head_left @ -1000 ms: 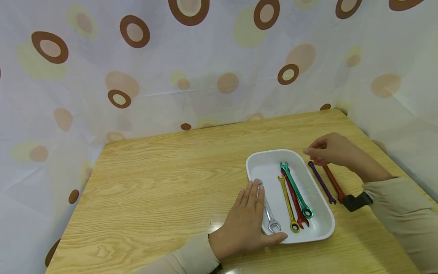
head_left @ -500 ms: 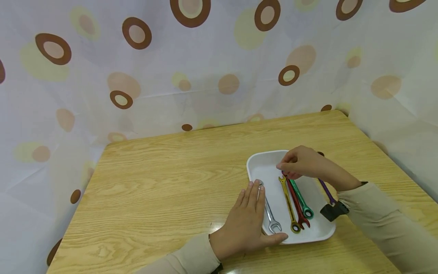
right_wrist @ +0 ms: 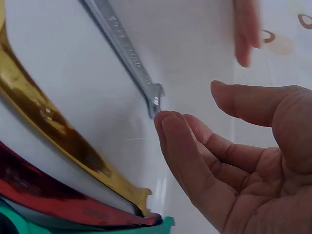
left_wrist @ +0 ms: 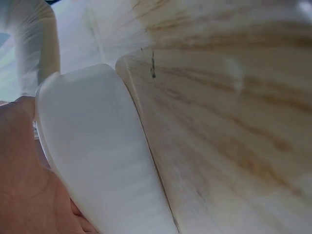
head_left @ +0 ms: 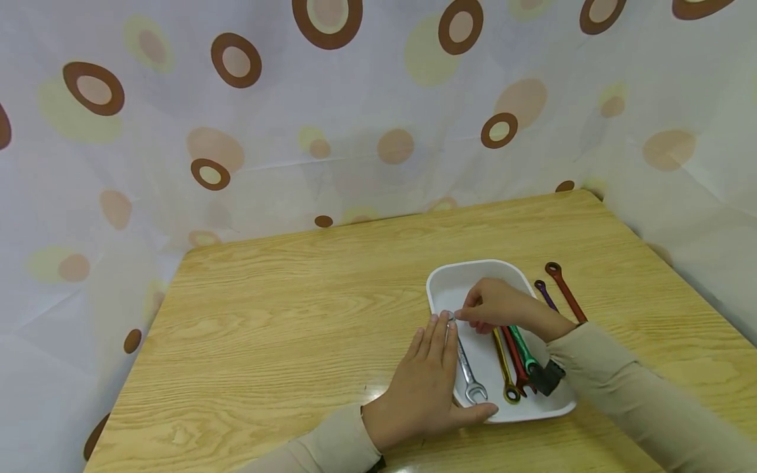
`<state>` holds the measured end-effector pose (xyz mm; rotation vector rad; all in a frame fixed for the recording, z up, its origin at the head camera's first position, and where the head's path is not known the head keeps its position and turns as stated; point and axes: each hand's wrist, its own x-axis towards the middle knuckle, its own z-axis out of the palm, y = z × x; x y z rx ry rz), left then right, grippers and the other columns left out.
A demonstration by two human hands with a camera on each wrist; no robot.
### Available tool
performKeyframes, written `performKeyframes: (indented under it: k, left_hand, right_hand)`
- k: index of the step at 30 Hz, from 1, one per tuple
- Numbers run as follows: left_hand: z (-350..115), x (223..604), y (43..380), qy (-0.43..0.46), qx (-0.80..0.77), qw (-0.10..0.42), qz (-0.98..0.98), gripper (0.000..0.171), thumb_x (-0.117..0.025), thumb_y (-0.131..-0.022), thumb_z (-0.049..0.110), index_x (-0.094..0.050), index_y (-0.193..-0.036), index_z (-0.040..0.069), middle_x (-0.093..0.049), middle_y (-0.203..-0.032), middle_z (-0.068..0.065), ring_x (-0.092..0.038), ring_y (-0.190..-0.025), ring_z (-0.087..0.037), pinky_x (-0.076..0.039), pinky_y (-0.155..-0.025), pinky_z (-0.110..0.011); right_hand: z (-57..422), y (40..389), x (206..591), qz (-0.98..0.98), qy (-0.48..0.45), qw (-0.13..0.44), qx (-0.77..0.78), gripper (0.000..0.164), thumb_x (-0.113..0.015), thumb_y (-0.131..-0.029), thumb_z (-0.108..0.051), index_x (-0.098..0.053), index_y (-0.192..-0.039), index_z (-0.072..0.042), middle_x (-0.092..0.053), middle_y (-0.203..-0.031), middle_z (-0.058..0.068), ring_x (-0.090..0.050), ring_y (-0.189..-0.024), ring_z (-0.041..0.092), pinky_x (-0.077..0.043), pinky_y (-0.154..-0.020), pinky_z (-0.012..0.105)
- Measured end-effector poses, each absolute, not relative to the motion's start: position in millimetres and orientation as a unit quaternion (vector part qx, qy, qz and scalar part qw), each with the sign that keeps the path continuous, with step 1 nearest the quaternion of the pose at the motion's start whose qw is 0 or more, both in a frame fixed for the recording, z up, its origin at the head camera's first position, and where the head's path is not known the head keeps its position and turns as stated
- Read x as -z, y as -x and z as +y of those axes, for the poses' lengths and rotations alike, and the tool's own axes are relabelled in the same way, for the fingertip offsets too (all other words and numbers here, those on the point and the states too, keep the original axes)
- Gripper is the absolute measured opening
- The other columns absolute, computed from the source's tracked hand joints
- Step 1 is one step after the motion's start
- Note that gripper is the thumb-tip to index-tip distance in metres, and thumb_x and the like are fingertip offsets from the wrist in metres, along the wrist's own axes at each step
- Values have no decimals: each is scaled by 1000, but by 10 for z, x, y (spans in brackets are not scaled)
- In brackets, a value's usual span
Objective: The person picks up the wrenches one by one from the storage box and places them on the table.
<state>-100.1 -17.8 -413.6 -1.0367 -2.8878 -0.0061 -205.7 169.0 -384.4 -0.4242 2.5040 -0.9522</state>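
My left hand (head_left: 422, 387) lies across the near left rim of a white tray (head_left: 458, 265), fingers straight; in the left wrist view it rests along the tray's wall (left_wrist: 97, 141). Inside the tray, a silver combination wrench (head_left: 466, 364) lies along the left side. My right hand (head_left: 497, 305) reaches over the tray to that wrench's far end. In the right wrist view, its fingertips are right at the silver wrench (right_wrist: 124, 46), and the thumb stands apart from them. Gold (head_left: 501, 361), red (head_left: 512, 348) and green (head_left: 522, 345) wrenches lie side by side, partly hidden by the right hand and wrist.
On the wooden table (head_left: 284, 328), to the right of the tray, lie a purple wrench (head_left: 545, 294) and an orange-red wrench (head_left: 564, 289), both partly covered by the right arm. A patterned cloth (head_left: 355, 118) hangs behind the table.
My right hand has moved left from above the wrenches on the table, past the green wrench, to the silver one. The left hand has stayed on the tray's rim.
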Motion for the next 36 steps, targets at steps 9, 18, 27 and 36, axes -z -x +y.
performKeyframes:
  k: [9,18,27,36]
  left_hand:
    - [-179,4133,981,326,11,43,-944,113,-24,-81,84,-15,-150,-5,-10,-157,-24,-7,-147,-31,-20,-116,-41]
    - [-196,4134,975,324,15,47,-945,113,-26,-82,84,-13,-150,-6,-11,-156,-26,-8,-146,-31,-21,-115,-42]
    - [-195,4121,969,329,24,42,-943,113,-28,-83,82,-11,-150,-7,-13,-156,-26,-8,-147,-31,-21,-116,-42]
    - [-184,4124,965,327,23,41,-944,113,-28,-83,82,-12,-150,-6,-13,-156,-25,-9,-147,-31,-22,-115,-41]
  right_hand:
    - [1614,2023,3973,915,164,224,293,22,-69,-86,-20,-67,-72,-4,-62,-62,2,-58,-54,12,-50,-52,26]
    - [1507,1979,3993,928,156,215,263,21,-70,-83,-17,-64,-66,-7,-60,-56,2,-57,-49,11,-47,-47,23]
    - [1409,1907,3998,947,169,178,207,29,-73,-78,-20,-56,-57,-9,-52,-45,-3,-49,-41,9,-37,-43,21]
    - [1416,1936,3997,944,149,208,209,28,-72,-77,-17,-57,-55,-9,-54,-46,-3,-51,-42,8,-39,-43,20]
